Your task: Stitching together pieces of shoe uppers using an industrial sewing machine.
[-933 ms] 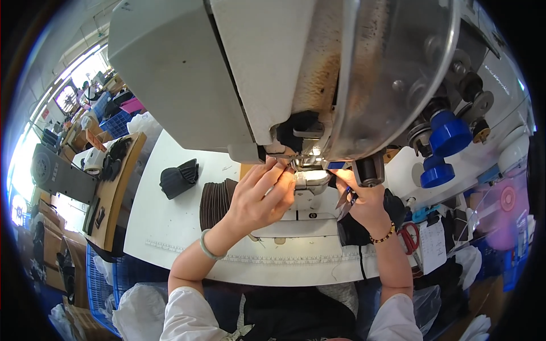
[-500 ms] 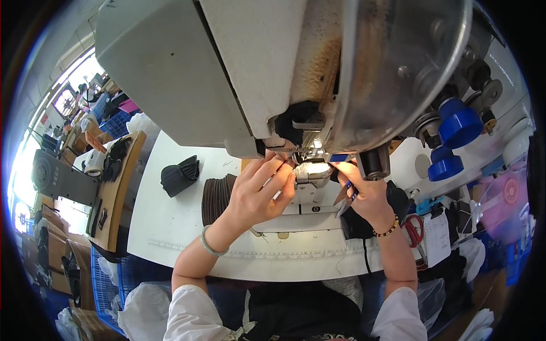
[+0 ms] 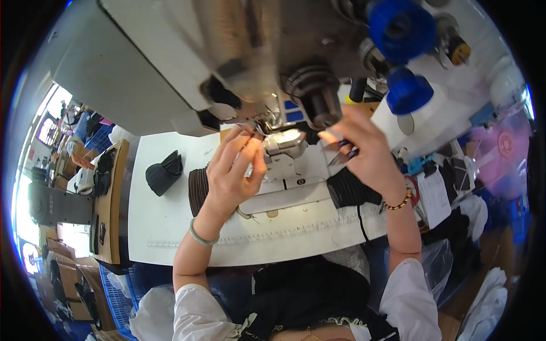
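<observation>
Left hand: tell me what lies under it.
Under the left hand shows the white machine bed and a dark ribbed piece at its edge. Whatever sits beneath the palm is covered.

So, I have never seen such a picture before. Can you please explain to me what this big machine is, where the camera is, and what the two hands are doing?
The camera sits on the person's head and looks down, so the round picture bends at its edges. The large grey metal body filling the top is an industrial sewing machine, seen very close and blurred. Blue round knobs are on its right side. The left hand, with a pale green bangle on its wrist, reaches its fingertips to the needle area above the shiny metal plate. The right hand, with a gold bead bracelet, holds a small dark tool; what kind, I cannot tell. On the white table lie a dark folded fabric piece and a printed ruler strip.
</observation>
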`<state>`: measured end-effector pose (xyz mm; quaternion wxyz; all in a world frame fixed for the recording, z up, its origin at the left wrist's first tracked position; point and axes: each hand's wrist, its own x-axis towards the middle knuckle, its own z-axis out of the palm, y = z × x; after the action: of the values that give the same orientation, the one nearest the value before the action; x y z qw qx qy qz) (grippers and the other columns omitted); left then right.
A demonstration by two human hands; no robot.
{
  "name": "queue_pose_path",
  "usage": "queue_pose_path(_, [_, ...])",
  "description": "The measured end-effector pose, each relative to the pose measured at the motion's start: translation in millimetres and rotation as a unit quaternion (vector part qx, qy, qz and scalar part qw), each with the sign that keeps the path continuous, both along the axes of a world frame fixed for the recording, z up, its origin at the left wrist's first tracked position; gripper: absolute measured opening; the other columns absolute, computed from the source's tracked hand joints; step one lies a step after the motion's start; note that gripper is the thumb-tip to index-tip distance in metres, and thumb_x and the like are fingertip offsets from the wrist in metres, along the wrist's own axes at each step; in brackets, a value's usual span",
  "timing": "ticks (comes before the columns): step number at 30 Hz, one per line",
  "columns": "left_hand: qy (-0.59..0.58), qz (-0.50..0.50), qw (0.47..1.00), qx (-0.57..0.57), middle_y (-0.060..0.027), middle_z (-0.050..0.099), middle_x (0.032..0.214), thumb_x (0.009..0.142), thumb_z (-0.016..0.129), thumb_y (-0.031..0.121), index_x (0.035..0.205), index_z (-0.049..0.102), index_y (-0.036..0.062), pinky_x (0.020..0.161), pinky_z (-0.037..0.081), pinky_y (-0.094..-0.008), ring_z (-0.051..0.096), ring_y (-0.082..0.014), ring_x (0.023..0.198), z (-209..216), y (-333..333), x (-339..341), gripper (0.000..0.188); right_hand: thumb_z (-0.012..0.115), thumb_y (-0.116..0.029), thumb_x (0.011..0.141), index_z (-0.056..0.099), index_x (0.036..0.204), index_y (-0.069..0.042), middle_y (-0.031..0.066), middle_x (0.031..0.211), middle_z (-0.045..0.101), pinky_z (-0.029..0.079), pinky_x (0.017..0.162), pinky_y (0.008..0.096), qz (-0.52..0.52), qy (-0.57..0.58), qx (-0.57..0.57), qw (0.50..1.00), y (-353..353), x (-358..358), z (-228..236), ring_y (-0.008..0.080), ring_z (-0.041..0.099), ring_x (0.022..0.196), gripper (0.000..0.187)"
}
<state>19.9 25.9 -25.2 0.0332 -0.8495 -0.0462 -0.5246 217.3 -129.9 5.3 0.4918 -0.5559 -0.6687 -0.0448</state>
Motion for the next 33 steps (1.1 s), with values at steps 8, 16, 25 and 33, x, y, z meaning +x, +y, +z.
queue_pose_path(8, [0.008,-0.012,0.999,-0.041,-0.0164,0.064,0.103,0.075,0.065,-0.006,0.100,0.065,-0.0035,0.086,0.055,-0.0378,0.064,-0.0347,0.104,3,-4,-1,0.026,0.075,-0.020,0.074,0.057,0.093,0.000,0.0112,0.090,0.059,0.053,0.066,0.0366,-0.151,-0.113,-0.312,0.931,-54,-27,-52,0.0330,0.065,0.077,0.033])
queue_pose_path(16, [0.124,-0.348,0.887,-0.278,-0.0168,0.066,0.108,0.075,0.079,0.033,0.105,0.066,-0.0015,0.104,0.042,-0.0488,0.061,-0.0364,0.110,-8,-37,-24,0.047,0.074,-0.010,0.081,0.060,0.101,-0.002,0.0041,0.074,0.063,0.044,0.054,0.0256,0.228,0.182,-0.332,0.897,-62,-24,-26,0.0072,0.058,0.060,0.025])
queue_pose_path(25, [0.081,-0.350,0.577,-0.733,-0.0041,0.068,0.092,0.083,0.072,0.006,0.102,0.067,-0.0030,0.077,0.055,-0.0245,0.064,-0.0096,0.085,-19,-12,-38,0.021,0.069,-0.010,0.088,0.056,0.108,-0.002,-0.0036,0.065,0.050,0.028,0.043,0.0194,0.142,0.626,-0.145,0.753,-30,10,-35,0.0050,0.038,0.044,0.025])
queue_pose_path(33, [0.024,-0.202,0.682,-0.702,-0.0098,0.070,0.091,0.093,0.064,0.015,0.103,0.065,-0.0084,0.069,0.058,-0.0241,0.068,-0.0123,0.079,12,-49,-17,0.025,0.072,-0.002,0.073,0.056,0.121,-0.008,0.0050,0.114,0.056,0.044,0.066,0.0242,-0.099,0.048,-0.005,0.994,-40,-6,-32,0.0119,0.052,0.073,0.052])
